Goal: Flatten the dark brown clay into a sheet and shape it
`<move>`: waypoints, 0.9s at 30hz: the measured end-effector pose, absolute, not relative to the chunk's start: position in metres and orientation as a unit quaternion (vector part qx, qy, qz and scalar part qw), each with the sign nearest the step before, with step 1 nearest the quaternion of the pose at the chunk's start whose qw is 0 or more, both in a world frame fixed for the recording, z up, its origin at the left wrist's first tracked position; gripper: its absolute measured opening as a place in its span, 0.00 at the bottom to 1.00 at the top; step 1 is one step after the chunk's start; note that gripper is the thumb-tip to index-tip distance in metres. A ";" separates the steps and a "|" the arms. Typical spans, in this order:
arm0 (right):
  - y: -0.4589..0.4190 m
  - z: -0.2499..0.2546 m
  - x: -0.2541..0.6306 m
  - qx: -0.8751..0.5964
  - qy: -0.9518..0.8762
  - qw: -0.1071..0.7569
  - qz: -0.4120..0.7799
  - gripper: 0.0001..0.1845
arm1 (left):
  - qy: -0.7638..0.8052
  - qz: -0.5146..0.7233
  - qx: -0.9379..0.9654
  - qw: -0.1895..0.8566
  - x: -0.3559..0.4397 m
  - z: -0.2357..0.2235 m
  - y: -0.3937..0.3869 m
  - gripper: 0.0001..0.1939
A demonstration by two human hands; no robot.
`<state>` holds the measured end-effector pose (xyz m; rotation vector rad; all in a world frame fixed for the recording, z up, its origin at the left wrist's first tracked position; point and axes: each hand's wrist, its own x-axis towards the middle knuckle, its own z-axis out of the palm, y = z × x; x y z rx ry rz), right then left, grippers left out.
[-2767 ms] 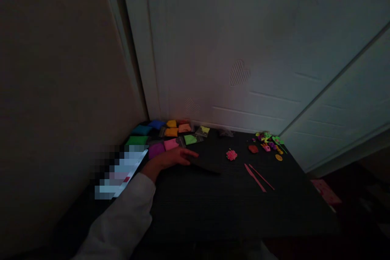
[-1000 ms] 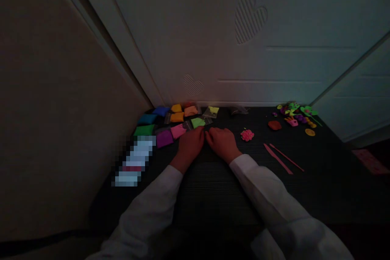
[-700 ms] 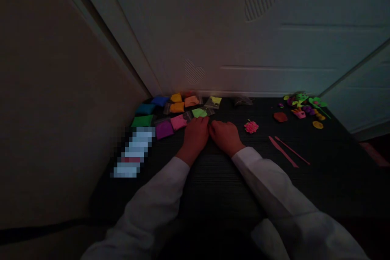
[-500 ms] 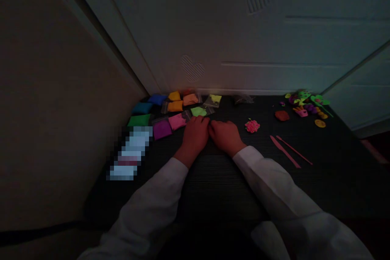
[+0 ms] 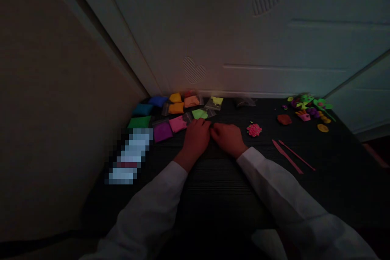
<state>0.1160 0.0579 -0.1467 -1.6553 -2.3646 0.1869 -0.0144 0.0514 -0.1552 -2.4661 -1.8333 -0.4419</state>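
Note:
The light is very dim. My left hand (image 5: pixel 196 136) and my right hand (image 5: pixel 228 138) lie side by side on the dark table (image 5: pixel 219 195), knuckles up and fingers curled down, fingertips almost touching. What is under the fingers is hidden in the dark. Just beyond my left hand lie several coloured clay packets: light green (image 5: pixel 199 113), pink (image 5: pixel 178 123), purple (image 5: pixel 163 131). A small pink clay flower (image 5: pixel 254 130) sits to the right of my right hand. Both sleeves are white.
More packets, green (image 5: pixel 139 122), blue (image 5: pixel 157 100) and orange (image 5: pixel 176 108), lie at the back left corner. Two pink modelling tools (image 5: pixel 288 156), a red clay lump (image 5: pixel 284 119) and small clay figures (image 5: pixel 307 105) sit at the right. A white panelled door (image 5: pixel 243 48) stands behind the table.
Earlier only my left hand was on the table, at a dark flat piece. My right hand has come in beside it. Over the last second both hands have stayed together.

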 end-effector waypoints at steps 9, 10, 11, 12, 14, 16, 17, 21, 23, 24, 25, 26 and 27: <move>0.059 -0.145 0.124 -0.545 -0.821 0.146 0.087 0.20 | -0.584 -0.174 -0.792 -0.009 -0.018 -0.157 0.054 0.13; 0.056 -0.144 0.122 -0.537 -0.828 0.142 0.078 0.18 | -0.584 -0.176 -0.792 -0.014 -0.018 -0.158 0.054 0.13; 0.053 -0.143 0.120 -0.529 -0.835 0.138 0.069 0.16 | -0.584 -0.176 -0.792 -0.018 -0.018 -0.158 0.054 0.13; 0.050 -0.142 0.119 -0.521 -0.841 0.134 0.060 0.15 | -0.583 -0.178 -0.792 -0.021 -0.019 -0.158 0.054 0.13; 0.048 -0.142 0.117 -0.514 -0.847 0.127 0.049 0.15 | -0.583 -0.182 -0.791 -0.028 -0.019 -0.159 0.055 0.13; 0.048 -0.144 0.117 -0.515 -0.847 0.123 0.045 0.15 | -0.584 -0.188 -0.789 -0.031 -0.019 -0.159 0.055 0.13; 0.049 -0.145 0.117 -0.516 -0.847 0.122 0.044 0.15 | -0.584 -0.190 -0.789 -0.033 -0.019 -0.160 0.055 0.14; 0.053 -0.149 0.119 -0.519 -0.843 0.132 0.051 0.13 | -0.582 -0.193 -0.789 -0.040 -0.019 -0.160 0.056 0.14; 0.057 -0.151 0.122 -0.524 -0.837 0.144 0.061 0.14 | -0.580 -0.198 -0.789 -0.043 -0.019 -0.159 0.056 0.14; 0.059 -0.152 0.124 -0.528 -0.833 0.151 0.066 0.16 | -0.579 -0.201 -0.789 -0.044 -0.019 -0.159 0.056 0.14; 0.062 -0.152 0.127 -0.533 -0.828 0.160 0.069 0.18 | -0.578 -0.204 -0.789 -0.045 -0.019 -0.159 0.056 0.14; 0.064 -0.153 0.129 -0.539 -0.822 0.169 0.069 0.21 | -0.578 -0.208 -0.788 -0.046 -0.020 -0.160 0.056 0.14; 0.065 -0.152 0.132 -0.546 -0.816 0.179 0.066 0.24 | -0.578 -0.212 -0.787 -0.047 -0.020 -0.160 0.056 0.14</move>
